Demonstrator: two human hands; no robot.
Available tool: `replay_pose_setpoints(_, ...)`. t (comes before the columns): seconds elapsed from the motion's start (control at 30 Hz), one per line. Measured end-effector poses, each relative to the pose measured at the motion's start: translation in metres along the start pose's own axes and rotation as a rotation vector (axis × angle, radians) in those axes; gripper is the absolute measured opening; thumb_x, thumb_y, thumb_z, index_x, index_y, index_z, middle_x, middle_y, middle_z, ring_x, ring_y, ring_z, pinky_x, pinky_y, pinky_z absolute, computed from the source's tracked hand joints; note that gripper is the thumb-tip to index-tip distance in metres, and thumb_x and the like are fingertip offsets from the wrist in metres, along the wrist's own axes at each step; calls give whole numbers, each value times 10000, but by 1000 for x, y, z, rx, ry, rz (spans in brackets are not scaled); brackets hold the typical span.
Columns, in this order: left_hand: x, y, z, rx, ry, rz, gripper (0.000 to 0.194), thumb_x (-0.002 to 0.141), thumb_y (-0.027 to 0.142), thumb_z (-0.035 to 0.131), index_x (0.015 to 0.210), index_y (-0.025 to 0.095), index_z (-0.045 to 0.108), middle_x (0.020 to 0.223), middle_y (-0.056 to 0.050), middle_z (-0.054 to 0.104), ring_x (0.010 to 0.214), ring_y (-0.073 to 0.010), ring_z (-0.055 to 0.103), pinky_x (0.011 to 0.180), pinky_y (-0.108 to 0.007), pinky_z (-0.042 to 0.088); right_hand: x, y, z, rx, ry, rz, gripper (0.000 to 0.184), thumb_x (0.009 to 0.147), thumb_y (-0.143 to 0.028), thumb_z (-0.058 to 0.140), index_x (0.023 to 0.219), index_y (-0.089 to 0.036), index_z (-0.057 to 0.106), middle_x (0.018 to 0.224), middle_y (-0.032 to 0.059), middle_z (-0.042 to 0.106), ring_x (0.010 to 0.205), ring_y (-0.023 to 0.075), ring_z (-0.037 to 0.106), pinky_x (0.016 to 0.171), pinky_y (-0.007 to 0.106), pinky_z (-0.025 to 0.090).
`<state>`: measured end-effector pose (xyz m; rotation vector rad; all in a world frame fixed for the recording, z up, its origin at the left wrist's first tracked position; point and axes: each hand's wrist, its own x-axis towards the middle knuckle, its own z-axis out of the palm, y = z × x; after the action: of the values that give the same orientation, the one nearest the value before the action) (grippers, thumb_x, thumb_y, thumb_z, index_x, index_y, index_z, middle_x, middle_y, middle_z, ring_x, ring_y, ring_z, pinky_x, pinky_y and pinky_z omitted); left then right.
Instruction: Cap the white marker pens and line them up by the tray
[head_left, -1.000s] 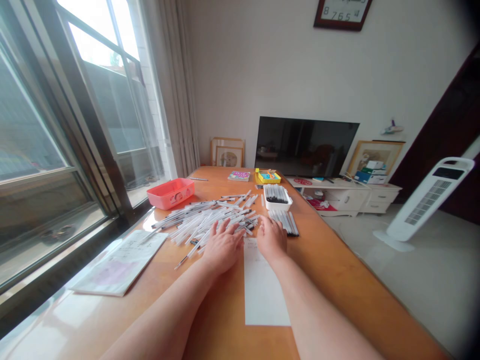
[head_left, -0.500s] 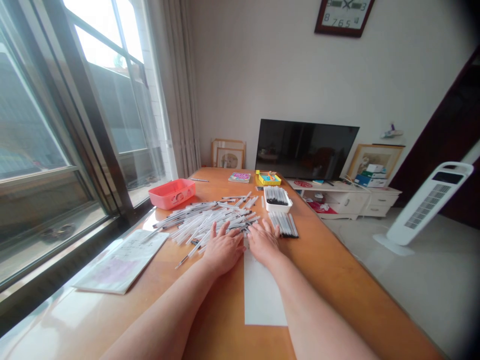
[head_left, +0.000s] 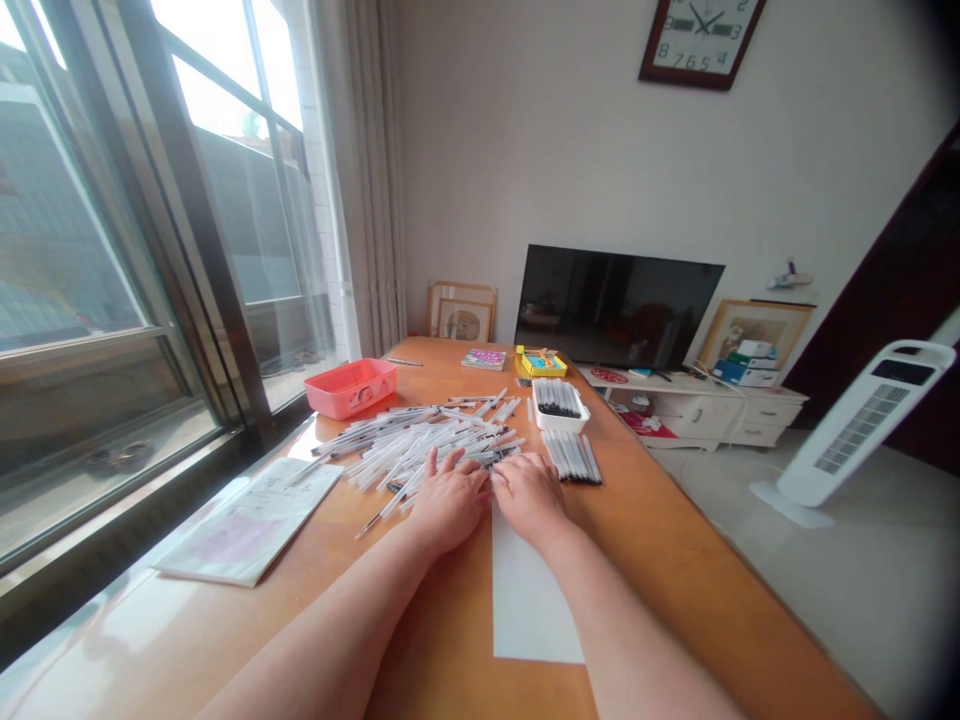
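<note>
**Across your wooden table (head_left: 660,560): loose pens beneath two flat hands**

Your left hand (head_left: 450,503) lies spread on the near edge of the heap of loose white-barrelled pens (head_left: 409,450), which fans out from 9 to 12 o'clock of your hands. Your right hand (head_left: 531,497) lies flat just beside it, at the heap's right end. The hands are close but apart, and neither is clamped on a pen.

Listed by clock position from your hands:
- 12 o'clock, far: yellow box (head_left: 541,365)
- 1 o'clock: white tray of pens (head_left: 557,405)
- 2 o'clock: row of pens (head_left: 571,457), side by side
- 6 o'clock: white paper sheet (head_left: 529,600), under your wrists' line
- 8 o'clock: booklet (head_left: 251,520)
- 10 o'clock: pink plastic basket (head_left: 350,388)
</note>
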<state>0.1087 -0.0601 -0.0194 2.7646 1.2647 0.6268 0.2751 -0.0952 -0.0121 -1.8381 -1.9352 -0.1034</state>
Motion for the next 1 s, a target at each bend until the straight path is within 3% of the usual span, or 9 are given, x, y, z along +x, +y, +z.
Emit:
replay_pose_setpoints(0.13, 1, 2, -3, -24, 77, -18, 285, 957, 235, 469, 1086, 262, 722, 1119, -92, 734, 1259, -311, 541, 1177, -559, 274, -3, -6, -5, -17, 92, 46, 251, 988, -311, 511, 1039, -254, 750, 1170, 56, 733, 1131, 265, 558, 922, 380, 355)
replay_pose_setpoints(0.2, 2, 1, -3, -60, 106, -38, 314, 951, 207, 463, 1143, 252, 707, 1072, -97, 736, 1142, -293, 592, 1077, -484, 396, -4, -7, -7, -26, 158, 66, 250, 991, -310, 510, 1034, -241, 746, 1139, 70, 737, 1112, 275, 563, 897, 382, 365)
replay_pose_setpoints(0.3, 4, -3, 3, -187, 146, -61, 431, 920, 150, 473, 1299, 256, 648, 1044, -90, 741, 1039, -271, 624, 941, -401, 473, -6, -5, -10, -34, 275, 65, 237, 986, -301, 527, 1014, -219, 748, 1080, 97, 742, 1062, 291, 576, 860, 393, 387)
replay_pose_setpoints(0.4, 6, -8, 11, -445, 189, -68, 518, 917, 137, 473, 1407, 269, 576, 1047, -72, 755, 1013, -251, 650, 921, -382, 490, -6, -4, -12, 17, 436, -7, 238, 980, -245, 531, 1074, -197, 744, 1090, 107, 744, 1048, 293, 588, 890, 409, 418)
replay_pose_setpoints(0.53, 8, -4, 11, -978, 186, -109, 517, 931, 234, 536, 1447, 238, 531, 1153, -97, 748, 1038, -232, 680, 971, -392, 493, -7, -8, -15, 187, 584, -167, 268, 995, -206, 499, 1138, -184, 724, 1119, 103, 742, 1072, 272, 606, 963, 415, 461)
replay_pose_setpoints(0.67, 10, 5, -5, -1414, 207, -305, 457, 938, 377, 595, 1370, 229, 573, 1299, -116, 687, 1034, -216, 685, 896, -352, 513, -7, -16, -14, 328, 602, -257, 255, 997, -194, 497, 1105, -197, 727, 1077, 92, 741, 1050, 255, 621, 958, 411, 506)
replay_pose_setpoints(0.77, 11, 7, -15, -1617, 283, -423, 393, 884, 461, 697, 1180, 211, 634, 1162, -86, 714, 972, -188, 689, 848, -307, 506, -7, -22, -10, 362, 589, -308, 247, 982, -175, 513, 1090, -195, 734, 1070, 95, 739, 1055, 257, 622, 962, 427, 521)
replay_pose_setpoints(0.9, 12, 1, -15, -1788, 356, -519, 359, 737, 318, 847, 981, 194, 614, 884, -7, 694, 764, -114, 648, 713, -228, 473, -9, -34, -4, 386, 529, -370, 268, 956, -153, 545, 1123, -209, 748, 1103, 95, 746, 1097, 260, 619, 976, 434, 536)
replay_pose_setpoints(1.0, 13, -6, -15, -1829, 387, -589, 374, 654, 206, 854, 917, 184, 588, 769, 15, 664, 662, -98, 603, 631, -210, 430, -12, -41, -2, 455, 445, -411, 270, 941, -160, 574, 1112, -242, 765, 1160, 82, 748, 1142, 254, 618, 1002, 427, 534)
